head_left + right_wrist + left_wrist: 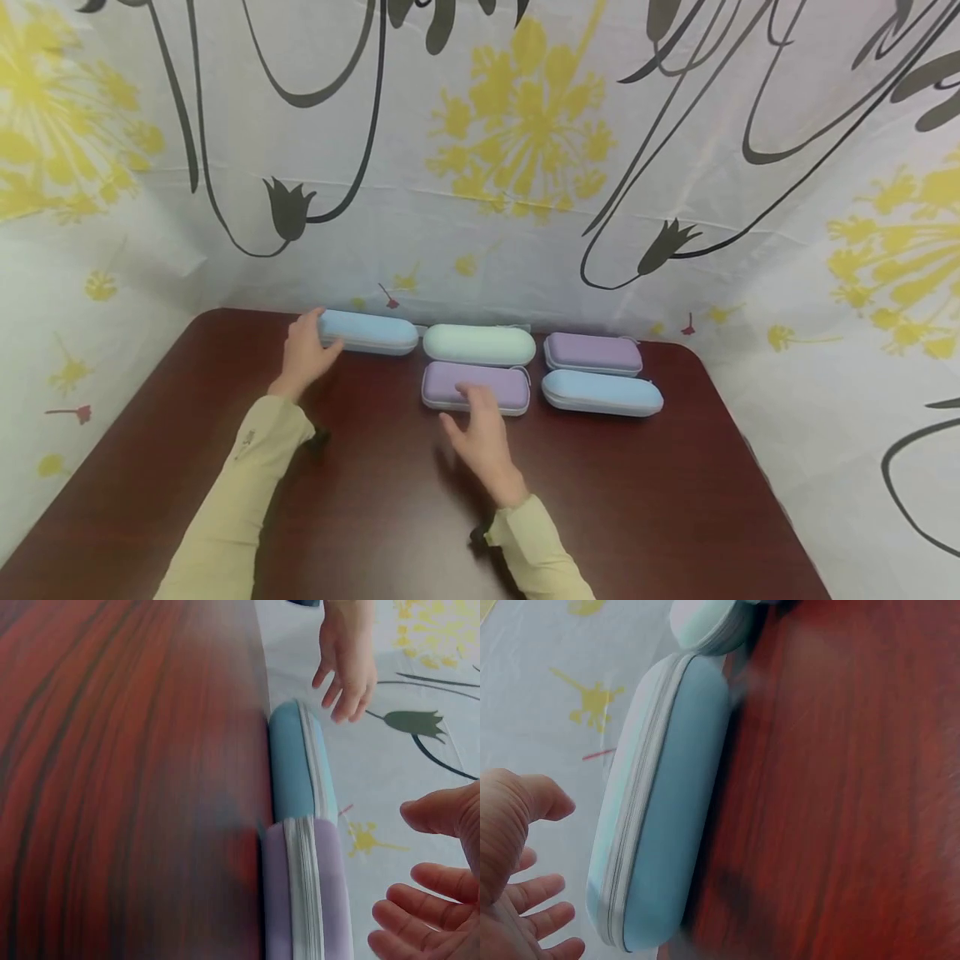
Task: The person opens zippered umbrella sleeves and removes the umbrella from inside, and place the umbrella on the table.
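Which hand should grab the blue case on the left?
Probably the left hand: it's close to that blue case, while the right hand is farther over, by a purple case.

Dark red-brown tabletop [367, 517], white cloth [420, 250] behind it (slightly creased), printed yellow blooms [534, 121], grey tulip-like flowers [289, 210]

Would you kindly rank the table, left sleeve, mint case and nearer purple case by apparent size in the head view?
1. Table
2. Left sleeve
3. Mint case and nearer purple case: too alike to rank.
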The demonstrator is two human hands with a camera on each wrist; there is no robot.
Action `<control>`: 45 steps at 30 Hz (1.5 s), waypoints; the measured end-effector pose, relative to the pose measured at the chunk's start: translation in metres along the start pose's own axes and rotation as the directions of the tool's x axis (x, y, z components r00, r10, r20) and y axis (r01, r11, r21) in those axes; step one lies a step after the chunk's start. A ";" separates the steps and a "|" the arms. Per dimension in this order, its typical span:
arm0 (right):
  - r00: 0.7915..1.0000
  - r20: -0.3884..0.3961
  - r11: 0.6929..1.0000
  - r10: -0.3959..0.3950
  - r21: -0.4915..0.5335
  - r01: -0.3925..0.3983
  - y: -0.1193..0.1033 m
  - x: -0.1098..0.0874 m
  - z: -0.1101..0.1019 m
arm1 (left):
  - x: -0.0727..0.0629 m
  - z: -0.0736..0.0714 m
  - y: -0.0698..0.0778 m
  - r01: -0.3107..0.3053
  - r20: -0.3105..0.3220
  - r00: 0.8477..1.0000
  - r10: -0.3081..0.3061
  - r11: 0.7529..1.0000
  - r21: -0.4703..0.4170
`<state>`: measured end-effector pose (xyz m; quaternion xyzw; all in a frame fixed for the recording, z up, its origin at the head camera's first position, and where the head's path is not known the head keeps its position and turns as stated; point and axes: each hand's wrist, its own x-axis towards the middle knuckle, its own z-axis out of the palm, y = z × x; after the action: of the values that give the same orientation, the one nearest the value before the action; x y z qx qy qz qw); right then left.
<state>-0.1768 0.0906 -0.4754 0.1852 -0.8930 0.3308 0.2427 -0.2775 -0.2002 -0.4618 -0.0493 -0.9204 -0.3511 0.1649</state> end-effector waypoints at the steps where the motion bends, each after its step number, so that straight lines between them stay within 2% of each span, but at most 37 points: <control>1: 1.000 0.007 1.000 0.005 0.020 -0.005 -0.003 0.001 0.002 | 0.002 -0.002 -0.002 0.018 0.011 1.000 -0.018 1.000 -0.011; 8: 0.999 0.037 0.998 0.006 0.062 -0.008 -0.016 0.006 0.012 | 0.013 -0.012 -0.007 0.110 0.046 0.993 -0.106 0.989 -0.102; 11: 0.999 0.033 0.998 -0.015 0.065 0.013 -0.020 0.010 0.016 | 0.017 -0.015 -0.010 0.149 0.081 0.987 -0.140 0.982 -0.114; 17: 0.998 -0.015 0.995 -0.069 0.077 0.070 -0.026 0.018 0.028 | 0.025 -0.019 -0.020 0.205 0.170 0.967 -0.190 0.976 -0.079; 20: 0.997 -0.022 0.994 -0.067 0.079 0.069 -0.031 0.020 0.034 | 0.028 -0.020 -0.024 0.205 0.208 0.959 -0.191 0.978 -0.046; 26: 0.999 0.021 0.995 -0.037 0.091 0.035 -0.041 0.027 0.041 | 0.030 -0.027 -0.029 0.137 0.258 0.955 -0.143 0.990 0.041; 33: 0.999 0.029 0.997 -0.030 0.067 0.028 -0.048 0.035 0.045 | 0.033 -0.030 -0.037 0.038 0.307 0.949 -0.077 0.991 0.132; 39: 0.999 0.031 0.999 -0.045 0.028 0.044 -0.052 0.044 0.048 | 0.037 -0.030 -0.039 -0.020 0.344 0.938 -0.028 0.990 0.136; 43: 0.999 0.039 0.999 -0.034 0.029 0.033 -0.052 0.049 0.052 | 0.035 -0.031 -0.034 -0.081 0.396 0.918 -0.001 0.978 0.190; 44: 0.999 0.043 0.999 -0.029 0.028 0.028 -0.052 0.050 0.053 | 0.035 -0.031 -0.033 -0.095 0.403 0.915 0.003 0.973 0.209; 45: 0.999 0.043 0.999 -0.028 0.027 0.027 -0.052 0.051 0.054 | 0.036 -0.028 -0.038 -0.122 0.395 0.918 0.024 0.967 0.225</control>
<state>-0.2096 0.0083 -0.4571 0.2076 -0.8910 0.3350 0.2255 -0.3114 -0.2484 -0.4543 -0.1318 -0.9684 -0.2115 -0.0031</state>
